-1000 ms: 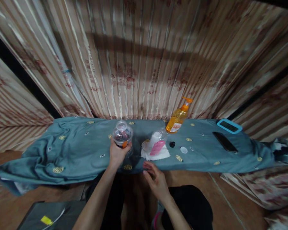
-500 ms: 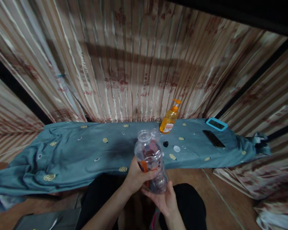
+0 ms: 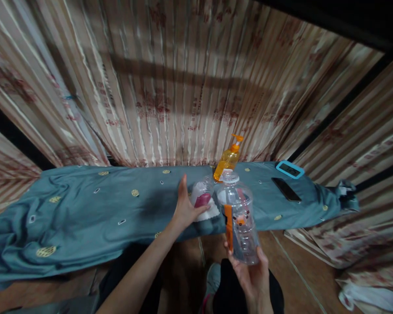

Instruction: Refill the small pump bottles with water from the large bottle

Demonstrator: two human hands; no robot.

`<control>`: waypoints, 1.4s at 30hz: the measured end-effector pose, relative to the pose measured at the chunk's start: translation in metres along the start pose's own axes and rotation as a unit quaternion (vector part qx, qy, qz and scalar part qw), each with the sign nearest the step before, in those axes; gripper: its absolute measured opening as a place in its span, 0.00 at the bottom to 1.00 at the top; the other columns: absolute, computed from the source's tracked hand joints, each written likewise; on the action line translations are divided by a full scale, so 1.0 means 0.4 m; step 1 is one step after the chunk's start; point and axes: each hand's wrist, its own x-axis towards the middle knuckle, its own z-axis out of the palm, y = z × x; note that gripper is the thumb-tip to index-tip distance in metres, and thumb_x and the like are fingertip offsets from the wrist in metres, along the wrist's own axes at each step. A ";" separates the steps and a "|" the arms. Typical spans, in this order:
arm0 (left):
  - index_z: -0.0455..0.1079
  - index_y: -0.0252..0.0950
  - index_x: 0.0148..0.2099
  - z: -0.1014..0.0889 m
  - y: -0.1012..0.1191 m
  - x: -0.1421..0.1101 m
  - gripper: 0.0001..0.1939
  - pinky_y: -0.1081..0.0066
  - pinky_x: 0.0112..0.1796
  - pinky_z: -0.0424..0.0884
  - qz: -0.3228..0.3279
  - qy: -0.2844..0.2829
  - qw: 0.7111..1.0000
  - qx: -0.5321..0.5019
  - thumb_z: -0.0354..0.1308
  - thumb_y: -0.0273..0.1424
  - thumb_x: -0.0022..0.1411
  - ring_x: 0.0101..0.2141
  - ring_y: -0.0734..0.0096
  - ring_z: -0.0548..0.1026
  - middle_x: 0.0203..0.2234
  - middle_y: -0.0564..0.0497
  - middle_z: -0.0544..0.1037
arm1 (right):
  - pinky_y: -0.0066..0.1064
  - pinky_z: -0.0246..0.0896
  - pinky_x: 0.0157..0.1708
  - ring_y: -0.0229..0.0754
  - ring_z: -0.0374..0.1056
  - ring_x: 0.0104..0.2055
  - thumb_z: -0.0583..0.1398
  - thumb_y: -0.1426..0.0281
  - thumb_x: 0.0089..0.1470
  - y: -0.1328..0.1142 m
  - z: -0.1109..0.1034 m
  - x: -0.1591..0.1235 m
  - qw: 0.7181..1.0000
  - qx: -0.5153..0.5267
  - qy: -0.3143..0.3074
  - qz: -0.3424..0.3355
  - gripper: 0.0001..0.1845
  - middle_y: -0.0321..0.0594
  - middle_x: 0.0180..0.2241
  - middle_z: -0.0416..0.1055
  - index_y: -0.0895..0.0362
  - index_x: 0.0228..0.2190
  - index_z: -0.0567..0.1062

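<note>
My right hand (image 3: 253, 272) grips the base of a clear plastic bottle (image 3: 239, 224) with an orange label, held upright and uncapped in front of the table edge. My left hand (image 3: 185, 208) reaches out over the blue-grey cloth (image 3: 94, 209) with fingers apart, its thumb touching a small bottle with a pink label (image 3: 202, 197). That small bottle rests on a white cloth (image 3: 210, 213).
An orange pump bottle (image 3: 227, 159) stands at the back of the table against the striped curtain. A black phone (image 3: 285, 189) and a blue-cased device (image 3: 290, 169) lie to the right. Brown tiled floor shows below the table edge.
The clear bottle passed from my left hand to my right hand and moved to the right. My left hand let go and reached forward to the small pink-label bottle.
</note>
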 end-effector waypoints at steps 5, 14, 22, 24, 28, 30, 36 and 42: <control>0.45 0.38 0.71 0.055 -0.047 0.009 0.58 0.49 0.64 0.60 -0.044 -0.023 0.999 -0.013 0.74 0.30 0.45 0.64 0.48 0.66 0.65 0.37 0.65 | 0.37 0.74 0.31 0.51 0.79 0.35 0.74 0.50 0.27 -0.020 -0.010 0.010 0.998 -0.042 0.033 -0.022 0.29 0.39 0.36 0.81 0.47 0.34 0.82; 0.67 0.37 0.56 0.064 -0.064 0.008 0.32 0.58 0.55 0.72 -0.055 -0.008 0.998 0.024 0.72 0.32 0.49 0.51 0.56 0.77 0.50 0.46 0.79 | 0.38 0.74 0.31 0.52 0.79 0.34 0.74 0.53 0.29 -0.023 -0.028 0.026 0.994 -0.066 0.079 -0.045 0.29 0.42 0.36 0.81 0.51 0.35 0.80; 0.65 0.37 0.57 0.068 -0.065 0.016 0.31 0.59 0.51 0.73 -0.056 -0.026 0.998 0.023 0.69 0.31 0.51 0.48 0.57 0.78 0.49 0.46 0.79 | 0.40 0.75 0.31 0.53 0.79 0.36 0.73 0.54 0.33 -0.014 -0.047 0.037 0.992 -0.060 0.097 -0.054 0.30 0.42 0.39 0.81 0.49 0.41 0.79; 0.65 0.39 0.56 0.069 -0.063 0.017 0.31 0.60 0.50 0.74 -0.054 -0.030 0.998 0.019 0.69 0.31 0.51 0.48 0.58 0.78 0.48 0.48 0.80 | 0.38 0.74 0.31 0.52 0.79 0.35 0.73 0.53 0.33 -0.016 -0.049 0.035 0.991 -0.064 0.104 -0.056 0.31 0.42 0.39 0.81 0.49 0.42 0.79; 0.65 0.38 0.57 0.068 -0.062 0.016 0.31 0.61 0.49 0.74 -0.048 -0.033 0.998 0.014 0.68 0.31 0.51 0.47 0.57 0.79 0.48 0.47 0.80 | 0.36 0.75 0.32 0.49 0.79 0.36 0.72 0.54 0.35 -0.025 -0.058 0.030 0.989 -0.077 0.111 -0.065 0.29 0.42 0.39 0.81 0.50 0.41 0.79; 0.65 0.38 0.57 0.068 -0.065 0.014 0.31 0.60 0.50 0.74 -0.043 -0.031 0.999 0.013 0.68 0.32 0.52 0.48 0.57 0.79 0.48 0.46 0.80 | 0.39 0.75 0.33 0.49 0.79 0.37 0.72 0.54 0.36 -0.031 -0.067 0.026 0.988 -0.084 0.111 -0.061 0.26 0.41 0.38 0.81 0.50 0.39 0.80; 0.64 0.37 0.59 0.077 -0.093 0.006 0.35 0.56 0.51 0.74 -0.026 -0.020 0.999 0.028 0.70 0.34 0.51 0.49 0.54 0.79 0.51 0.43 0.79 | 0.47 0.76 0.35 0.53 0.78 0.38 0.72 0.54 0.38 -0.048 -0.072 -0.002 0.988 -0.109 0.106 -0.035 0.25 0.42 0.39 0.81 0.51 0.39 0.80; 0.63 0.40 0.59 0.078 -0.087 0.004 0.33 0.55 0.52 0.73 -0.035 -0.029 0.999 0.025 0.69 0.32 0.52 0.50 0.54 0.78 0.51 0.44 0.78 | 0.38 0.76 0.33 0.48 0.78 0.35 0.72 0.54 0.36 -0.052 -0.023 -0.049 0.983 -0.124 0.122 -0.053 0.25 0.40 0.36 0.81 0.51 0.37 0.80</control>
